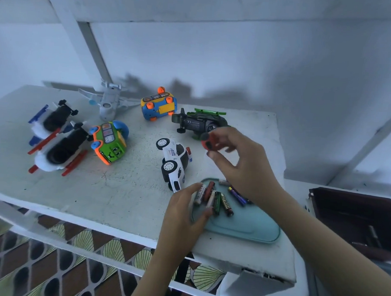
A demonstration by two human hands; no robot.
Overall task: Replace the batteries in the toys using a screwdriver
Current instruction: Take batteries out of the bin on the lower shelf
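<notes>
Several AA batteries point(212, 198) lie in the teal tray point(242, 230) at the near right corner of the tabletop point(122, 187), long axes pointing toward the far edge, my left hand point(183, 214) pinching the leftmost ones, while my right hand point(245, 165), farther off, pinches a small red toy point(209, 144).

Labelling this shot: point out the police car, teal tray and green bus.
police car point(174, 153), head view, lettered white side.
teal tray point(242, 227), head view, bare floor.
green bus point(110, 145), head view, green body.
</notes>
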